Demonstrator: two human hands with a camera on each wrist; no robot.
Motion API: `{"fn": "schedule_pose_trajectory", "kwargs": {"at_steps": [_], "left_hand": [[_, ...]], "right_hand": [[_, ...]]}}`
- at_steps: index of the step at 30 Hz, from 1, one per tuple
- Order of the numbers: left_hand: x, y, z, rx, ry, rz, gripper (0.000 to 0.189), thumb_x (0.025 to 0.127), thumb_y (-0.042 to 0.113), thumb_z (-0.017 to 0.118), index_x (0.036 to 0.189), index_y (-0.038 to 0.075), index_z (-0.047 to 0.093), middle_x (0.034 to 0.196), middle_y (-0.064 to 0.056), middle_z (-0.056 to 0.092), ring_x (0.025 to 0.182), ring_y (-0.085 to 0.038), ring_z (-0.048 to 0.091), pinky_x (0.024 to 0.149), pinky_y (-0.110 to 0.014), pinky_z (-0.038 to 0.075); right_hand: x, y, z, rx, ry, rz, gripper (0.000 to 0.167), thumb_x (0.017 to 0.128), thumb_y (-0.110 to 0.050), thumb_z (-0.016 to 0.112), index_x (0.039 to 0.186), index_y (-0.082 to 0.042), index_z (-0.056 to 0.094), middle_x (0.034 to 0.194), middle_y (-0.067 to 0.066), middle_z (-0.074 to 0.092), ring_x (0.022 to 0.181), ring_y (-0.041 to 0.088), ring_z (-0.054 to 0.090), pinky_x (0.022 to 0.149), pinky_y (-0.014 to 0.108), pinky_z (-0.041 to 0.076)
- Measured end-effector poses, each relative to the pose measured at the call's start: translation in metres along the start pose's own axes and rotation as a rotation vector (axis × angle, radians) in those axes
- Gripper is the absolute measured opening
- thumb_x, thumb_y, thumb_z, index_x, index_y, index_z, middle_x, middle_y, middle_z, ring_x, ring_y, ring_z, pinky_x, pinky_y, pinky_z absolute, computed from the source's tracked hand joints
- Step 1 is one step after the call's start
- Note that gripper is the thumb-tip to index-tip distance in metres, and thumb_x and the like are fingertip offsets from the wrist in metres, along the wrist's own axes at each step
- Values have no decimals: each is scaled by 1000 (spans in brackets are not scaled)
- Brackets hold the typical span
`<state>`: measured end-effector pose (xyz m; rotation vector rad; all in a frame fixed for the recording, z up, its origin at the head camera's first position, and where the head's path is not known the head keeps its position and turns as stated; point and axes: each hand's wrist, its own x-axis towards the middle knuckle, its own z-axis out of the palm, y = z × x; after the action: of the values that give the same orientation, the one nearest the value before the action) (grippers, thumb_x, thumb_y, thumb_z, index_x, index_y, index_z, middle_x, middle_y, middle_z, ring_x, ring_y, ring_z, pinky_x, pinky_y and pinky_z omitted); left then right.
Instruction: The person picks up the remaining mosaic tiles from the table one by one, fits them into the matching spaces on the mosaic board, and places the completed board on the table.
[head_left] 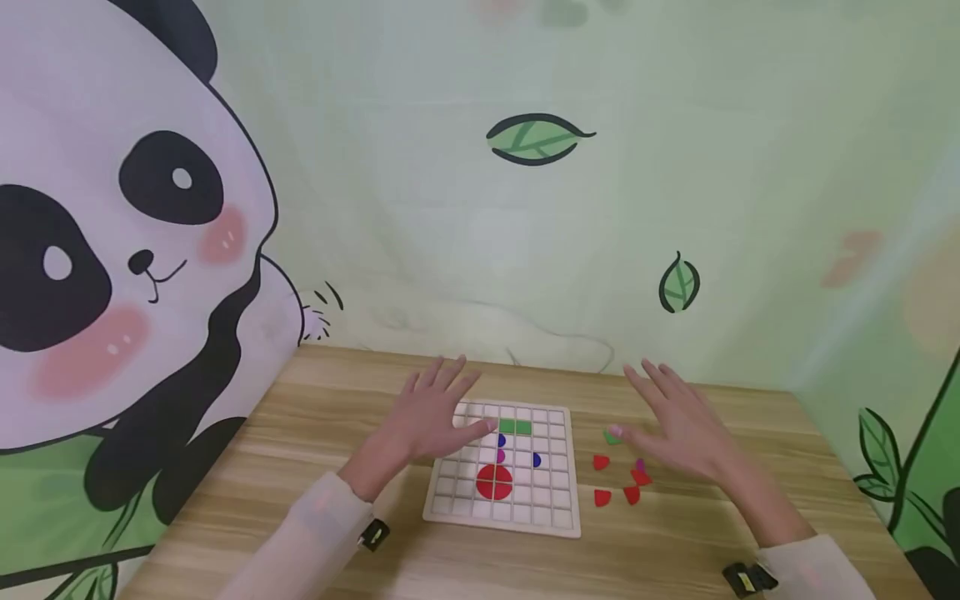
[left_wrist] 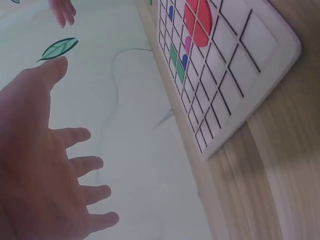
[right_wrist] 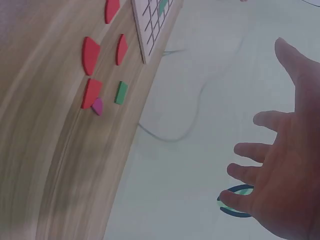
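Note:
A white grid board (head_left: 504, 517) lies on the table, bearing red quarter pieces joined into a circle (head_left: 494, 482), two green pieces (head_left: 515, 427), a magenta piece (head_left: 500, 456) and blue half-round pieces (head_left: 536, 460). My left hand (head_left: 431, 417) is raised over the board's left side, fingers spread, holding nothing. My right hand (head_left: 682, 425) hovers right of the board, also spread and holding nothing. Near it lie several loose red pieces (head_left: 602, 497), a green piece (right_wrist: 121, 93) and a magenta piece (right_wrist: 97, 106), the last partly against a red one.
The wooden table (head_left: 360, 567) meets a pale green wall cloth (head_left: 420, 208) at its far edge. A large panda (head_left: 172, 250) is printed on the cloth at left, and leaves (head_left: 536, 139) appear on it too.

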<state>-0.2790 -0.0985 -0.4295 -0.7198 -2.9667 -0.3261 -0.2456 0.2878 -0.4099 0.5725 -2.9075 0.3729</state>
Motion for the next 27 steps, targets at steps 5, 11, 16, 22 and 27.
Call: {"fn": "schedule_pose_trajectory", "kwargs": {"at_steps": [5,11,16,22,27], "left_hand": [[-7,-5,9,-35,-26,25,91,97,78,50,168,22,34,175,-10,24,161,-42,14,126,-67,18],[-12,-17,31,-60,-78,55,100,91,85,51,168,23,34,176,-7,25,162,-39,14,125,-67,20],[-14,-19,51,-32,-130,83,107,87,87,57,168,22,33,175,-8,25,161,-41,16,124,-67,22],[-14,-15,62,-22,-198,77,117,80,87,67,169,20,31,176,-9,24,161,-41,17,125,-65,23],[-15,-16,68,0,-203,81,122,76,90,67,169,18,30,176,-10,23,161,-41,18,126,-61,24]], "right_hand": [[-8,3,2,65,-3,-35,93,98,-64,64,166,-8,34,169,25,32,151,55,30,114,79,28],[-10,13,15,178,-19,-69,88,98,-57,70,162,-6,40,163,27,40,146,55,38,109,79,36],[-11,24,34,260,-46,-56,86,98,-55,72,162,-7,41,162,26,42,146,53,39,108,79,37],[-3,31,55,294,-79,-35,86,94,-52,78,157,-3,47,157,26,48,143,51,44,109,74,40],[7,35,71,283,-105,-14,88,91,-50,82,155,0,49,153,27,51,139,50,48,109,70,44]]}}
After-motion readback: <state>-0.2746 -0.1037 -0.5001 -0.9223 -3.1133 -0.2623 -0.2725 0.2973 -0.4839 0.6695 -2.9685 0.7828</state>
